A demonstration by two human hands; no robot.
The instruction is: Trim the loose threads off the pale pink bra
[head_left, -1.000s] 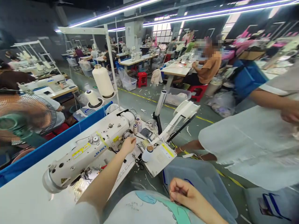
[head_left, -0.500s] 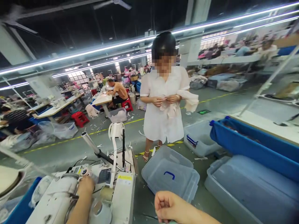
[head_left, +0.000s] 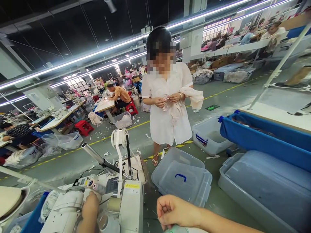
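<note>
At the lower left, my left hand (head_left: 91,204) reaches over the sewing machine (head_left: 66,207), next to the thread spools (head_left: 96,186). Its fingertips are hidden, so I cannot make out whether it grips anything. My right hand (head_left: 175,212) is closed at the bottom centre, fingers curled in; what they hold, if anything, does not show. Just below it, a strip of white and green material (head_left: 181,230) shows at the frame's edge. A roll of white tape (head_left: 120,137) sits on a stand behind the machine, its band running downward.
A co-worker in white (head_left: 167,113) stands ahead, handling pale fabric (head_left: 178,108). Translucent lids (head_left: 184,181) lie on the floor. To the right are a clear bin (head_left: 210,139), a large tub (head_left: 262,191) and a blue cloth trough (head_left: 257,132).
The view has shifted slightly and is sharper. More white and green material shows beneath my right hand, which stays closed. My left hand remains by the spools.
</note>
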